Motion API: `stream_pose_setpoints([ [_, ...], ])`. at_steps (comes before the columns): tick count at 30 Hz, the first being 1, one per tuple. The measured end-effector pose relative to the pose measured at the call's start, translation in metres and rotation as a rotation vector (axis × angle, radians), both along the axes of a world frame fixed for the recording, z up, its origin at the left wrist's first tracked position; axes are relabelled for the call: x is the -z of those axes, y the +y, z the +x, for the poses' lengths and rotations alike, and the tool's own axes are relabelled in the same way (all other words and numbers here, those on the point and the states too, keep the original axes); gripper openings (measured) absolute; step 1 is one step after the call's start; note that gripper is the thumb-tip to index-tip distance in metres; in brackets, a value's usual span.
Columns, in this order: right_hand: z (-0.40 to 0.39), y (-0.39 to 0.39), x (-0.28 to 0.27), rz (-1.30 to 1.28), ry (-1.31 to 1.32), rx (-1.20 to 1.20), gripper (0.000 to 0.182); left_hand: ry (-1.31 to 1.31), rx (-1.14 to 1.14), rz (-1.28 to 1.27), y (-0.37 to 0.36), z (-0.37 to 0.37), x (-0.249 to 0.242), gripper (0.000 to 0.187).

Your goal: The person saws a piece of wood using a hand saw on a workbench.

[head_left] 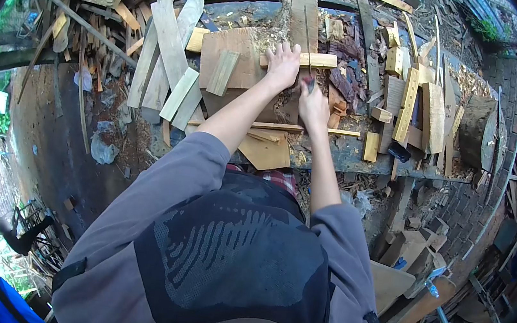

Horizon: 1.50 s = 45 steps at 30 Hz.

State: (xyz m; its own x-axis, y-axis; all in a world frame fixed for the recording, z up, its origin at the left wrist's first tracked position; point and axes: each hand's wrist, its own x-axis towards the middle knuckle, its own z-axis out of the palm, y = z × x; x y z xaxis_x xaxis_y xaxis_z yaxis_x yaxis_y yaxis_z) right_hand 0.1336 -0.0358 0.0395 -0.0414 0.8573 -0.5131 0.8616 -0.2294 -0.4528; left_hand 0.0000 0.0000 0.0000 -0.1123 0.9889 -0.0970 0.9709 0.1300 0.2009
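My right hand (314, 108) is closed around the reddish handle of a handsaw (308, 33), whose long thin blade points away from me. The blade crosses a short yellowish wood strip (324, 61) near its right part. My left hand (282, 66) lies over the left part of that strip, fingers bent across it and holding it down. Under the strip is a brown board (303, 18) running away from me. Left of my left hand, a small grey-green wood block (223, 73) rests on a wide brown board (214, 46).
Grey planks (172, 47) lie at the left of the workbench (329, 160). Several cut blocks, including a yellow stick (406, 105) and a pale block (432, 118), lie at the right near a dark object (399, 153) and a log (476, 132). Scrap wood surrounds the bench.
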Motion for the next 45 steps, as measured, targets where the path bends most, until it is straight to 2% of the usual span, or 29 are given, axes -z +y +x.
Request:
stream_pose_setpoints([
  [2, 0.014, -0.042, 0.002, 0.062, 0.097, 0.053, 0.052, 0.038, -0.014, 0.055, 0.011, -0.008, 0.003, 0.044],
  [3, 0.047, -0.104, -0.015, -0.046, 0.063, 0.087, 0.050, -0.020, -0.003, -0.058, -0.038, 0.020, 0.007, 0.044],
  [7, 0.034, -0.058, -0.008, -0.038, 0.065, 0.056, 0.046, 0.023, 0.018, 0.044, -0.014, 0.007, 0.013, 0.044],
  [8, 0.026, -0.037, 0.002, -0.001, -0.007, 0.001, 0.047, 0.034, 0.012, 0.065, -0.011, 0.009, 0.015, 0.045],
  [9, 0.013, -0.016, -0.008, 0.054, 0.055, -0.011, 0.049, 0.022, 0.008, 0.060, -0.007, 0.009, 0.010, 0.044],
  [11, -0.003, 0.001, -0.004, 0.030, -0.042, -0.001, 0.051, 0.002, 0.003, 0.028, -0.010, 0.009, -0.004, 0.043],
  [15, 0.033, -0.063, -0.012, -0.059, 0.087, 0.051, 0.054, 0.048, -0.014, 0.033, -0.008, 0.008, 0.006, 0.041],
  [18, 0.048, -0.082, 0.006, -0.005, 0.051, 0.106, 0.054, -0.023, 0.009, 0.096, -0.010, 0.007, 0.009, 0.042],
  [21, 0.023, -0.034, -0.016, -0.021, 0.093, 0.057, 0.053, 0.000, 0.034, 0.067, -0.012, 0.007, 0.002, 0.039],
  [23, 0.003, -0.006, 0.000, 0.016, 0.020, 0.025, 0.052, -0.007, 0.022, 0.051, -0.012, 0.007, 0.001, 0.041],
  [25, 0.011, -0.016, 0.006, 0.052, 0.026, 0.021, 0.054, -0.009, 0.001, 0.049, -0.010, 0.007, 0.003, 0.043],
  [27, 0.034, -0.053, -0.003, -0.030, 0.057, 0.038, 0.054, 0.011, -0.014, 0.027, -0.008, 0.010, 0.002, 0.046],
  [29, 0.052, -0.085, -0.001, -0.044, 0.011, 0.060, 0.048, 0.028, -0.017, 0.008, -0.009, 0.012, -0.001, 0.046],
  [33, 0.018, -0.032, 0.000, 0.034, 0.119, 0.068, 0.048, -0.014, 0.030, 0.053, -0.010, 0.008, 0.005, 0.045],
  [34, 0.006, -0.012, 0.013, 0.035, 0.028, 0.025, 0.048, 0.038, 0.030, 0.025, -0.010, 0.010, -0.003, 0.037],
  [37, 0.017, -0.024, 0.004, 0.040, 0.044, 0.038, 0.050, 0.064, -0.017, 0.002, -0.009, 0.011, -0.002, 0.037],
  [38, 0.026, -0.043, -0.003, -0.008, 0.132, 0.080, 0.050, 0.060, -0.036, 0.003, -0.007, 0.011, 0.002, 0.038],
  [41, 0.046, -0.084, -0.020, -0.130, 0.058, 0.074, 0.048, 0.046, -0.017, -0.023, -0.005, 0.010, 0.004, 0.046],
  [42, 0.043, -0.081, -0.021, 0.017, 0.154, 0.097, 0.050, 0.036, 0.009, 0.016, -0.007, 0.008, 0.007, 0.045],
  [43, 0.037, -0.065, -0.005, -0.051, 0.112, 0.056, 0.051, 0.043, 0.021, 0.005, -0.013, 0.007, 0.008, 0.043],
  [45, 0.014, -0.020, 0.002, -0.028, 0.091, 0.007, 0.052, 0.050, 0.032, 0.008, -0.010, 0.008, 0.001, 0.039],
])
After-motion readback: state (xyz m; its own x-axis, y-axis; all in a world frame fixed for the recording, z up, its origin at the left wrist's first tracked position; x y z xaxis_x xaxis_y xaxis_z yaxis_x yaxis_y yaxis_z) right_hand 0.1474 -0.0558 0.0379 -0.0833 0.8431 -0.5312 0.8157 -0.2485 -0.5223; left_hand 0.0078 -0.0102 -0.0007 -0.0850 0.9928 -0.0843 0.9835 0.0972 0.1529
